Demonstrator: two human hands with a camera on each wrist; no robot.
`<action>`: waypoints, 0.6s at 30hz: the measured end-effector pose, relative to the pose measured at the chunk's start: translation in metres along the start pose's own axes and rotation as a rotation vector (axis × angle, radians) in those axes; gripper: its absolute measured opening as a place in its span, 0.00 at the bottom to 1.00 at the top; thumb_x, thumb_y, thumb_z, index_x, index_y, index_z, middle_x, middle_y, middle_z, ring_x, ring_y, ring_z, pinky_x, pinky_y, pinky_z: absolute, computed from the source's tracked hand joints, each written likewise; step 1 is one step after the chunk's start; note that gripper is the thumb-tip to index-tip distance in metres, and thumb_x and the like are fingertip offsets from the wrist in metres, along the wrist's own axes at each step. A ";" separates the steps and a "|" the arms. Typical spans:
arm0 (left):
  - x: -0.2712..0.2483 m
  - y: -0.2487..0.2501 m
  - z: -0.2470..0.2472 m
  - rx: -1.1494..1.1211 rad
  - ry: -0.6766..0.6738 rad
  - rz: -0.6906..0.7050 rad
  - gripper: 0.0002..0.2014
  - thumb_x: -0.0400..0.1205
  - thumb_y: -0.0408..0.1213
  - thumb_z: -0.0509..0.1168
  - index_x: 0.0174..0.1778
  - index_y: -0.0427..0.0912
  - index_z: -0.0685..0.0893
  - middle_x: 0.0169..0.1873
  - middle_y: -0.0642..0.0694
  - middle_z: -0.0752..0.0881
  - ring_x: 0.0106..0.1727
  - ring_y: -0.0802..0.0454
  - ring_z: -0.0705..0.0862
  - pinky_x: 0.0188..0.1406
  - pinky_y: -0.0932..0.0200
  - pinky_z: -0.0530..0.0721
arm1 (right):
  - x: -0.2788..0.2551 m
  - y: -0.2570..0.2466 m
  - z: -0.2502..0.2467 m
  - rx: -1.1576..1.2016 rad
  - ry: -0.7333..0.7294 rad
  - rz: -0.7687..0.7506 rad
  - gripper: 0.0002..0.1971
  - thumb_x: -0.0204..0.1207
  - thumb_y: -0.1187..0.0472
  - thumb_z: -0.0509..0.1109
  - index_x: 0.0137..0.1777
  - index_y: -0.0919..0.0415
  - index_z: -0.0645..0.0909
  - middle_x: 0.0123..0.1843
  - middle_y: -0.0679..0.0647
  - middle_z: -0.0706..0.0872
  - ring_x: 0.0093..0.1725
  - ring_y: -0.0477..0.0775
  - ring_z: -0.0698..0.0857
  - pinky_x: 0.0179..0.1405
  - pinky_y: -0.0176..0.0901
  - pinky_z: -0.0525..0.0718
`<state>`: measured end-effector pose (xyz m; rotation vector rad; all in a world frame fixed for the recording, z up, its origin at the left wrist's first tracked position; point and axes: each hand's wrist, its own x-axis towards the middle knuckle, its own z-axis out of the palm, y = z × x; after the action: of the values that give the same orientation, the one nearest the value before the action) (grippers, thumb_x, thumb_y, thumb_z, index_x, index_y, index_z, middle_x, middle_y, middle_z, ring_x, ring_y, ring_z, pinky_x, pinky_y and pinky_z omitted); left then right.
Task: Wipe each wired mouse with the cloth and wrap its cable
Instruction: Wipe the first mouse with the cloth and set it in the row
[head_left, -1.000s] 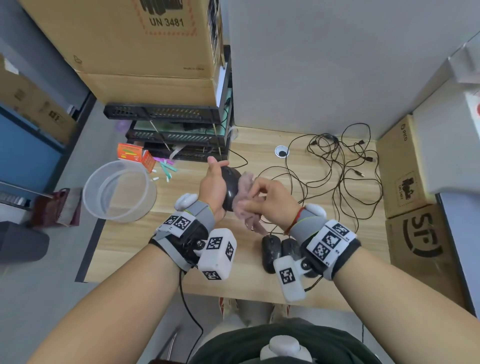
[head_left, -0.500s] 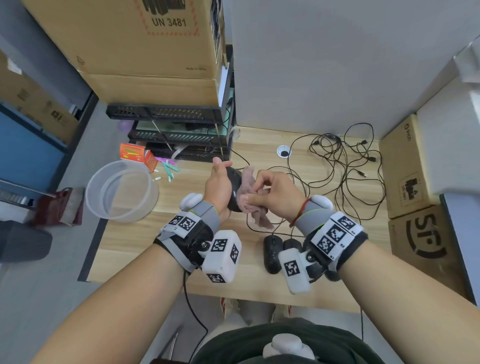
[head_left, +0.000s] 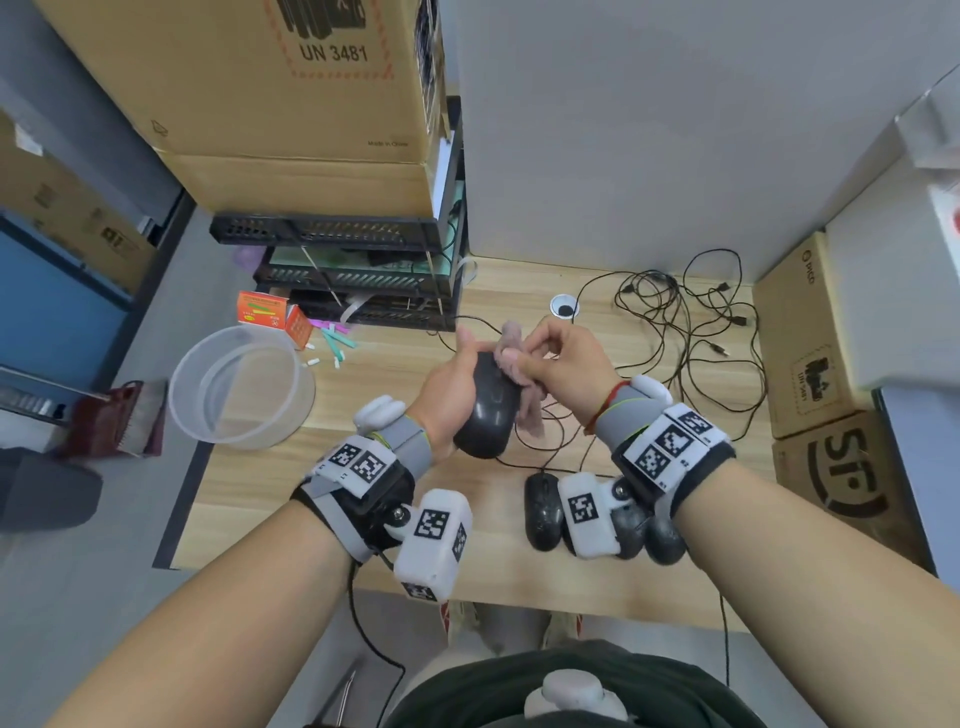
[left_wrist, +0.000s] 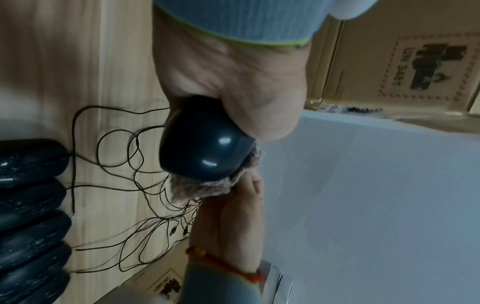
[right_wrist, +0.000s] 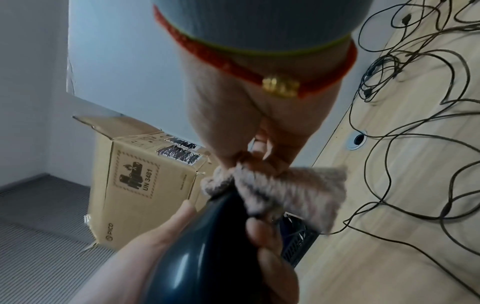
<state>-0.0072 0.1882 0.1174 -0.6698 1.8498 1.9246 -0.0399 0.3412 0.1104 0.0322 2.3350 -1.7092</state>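
My left hand (head_left: 451, 387) grips a glossy black wired mouse (head_left: 488, 410) above the wooden desk (head_left: 260, 483), fingers curled round its body (left_wrist: 205, 146). My right hand (head_left: 558, 364) pinches a small pinkish-brown cloth (head_left: 511, 358) against the mouse's front end; the cloth (right_wrist: 291, 191) hangs off its right side. Several more black mice (head_left: 543, 512) lie in a row near the front edge, partly hidden by my right wrist camera. Their thin black cables (head_left: 691, 322) sprawl tangled across the back right of the desk.
A clear plastic tub (head_left: 241, 387) stands at the desk's left edge, an orange packet (head_left: 262, 312) and small green sticks behind it. Black trays (head_left: 343, 260) under cardboard boxes (head_left: 270, 93) fill the back left. More boxes (head_left: 810, 338) line the right side.
Both hands have lifted slightly and the mouse has tilted, its top now facing me. The cloth has moved from the mouse's side up to its front end.
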 end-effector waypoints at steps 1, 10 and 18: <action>-0.002 -0.002 0.003 -0.001 -0.008 -0.006 0.30 0.89 0.66 0.45 0.51 0.56 0.91 0.48 0.37 0.94 0.54 0.35 0.92 0.63 0.35 0.87 | 0.003 0.001 0.001 -0.017 0.016 0.025 0.12 0.73 0.63 0.79 0.37 0.56 0.78 0.35 0.50 0.80 0.32 0.45 0.78 0.32 0.38 0.78; 0.001 0.002 -0.003 0.088 0.043 0.018 0.33 0.90 0.65 0.43 0.48 0.49 0.90 0.47 0.41 0.93 0.51 0.45 0.91 0.58 0.50 0.87 | -0.012 -0.008 0.006 -0.093 -0.196 -0.002 0.14 0.71 0.65 0.80 0.36 0.55 0.75 0.35 0.54 0.78 0.30 0.50 0.78 0.28 0.38 0.79; -0.002 0.002 0.010 0.121 -0.027 0.003 0.43 0.79 0.77 0.44 0.52 0.45 0.92 0.46 0.36 0.93 0.55 0.34 0.91 0.68 0.33 0.84 | -0.007 -0.016 -0.002 0.012 -0.096 0.086 0.13 0.78 0.58 0.75 0.45 0.60 0.73 0.29 0.59 0.80 0.19 0.61 0.79 0.16 0.52 0.79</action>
<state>-0.0077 0.1979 0.1200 -0.6004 1.9331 1.7975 -0.0361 0.3389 0.1275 0.0507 2.2212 -1.6469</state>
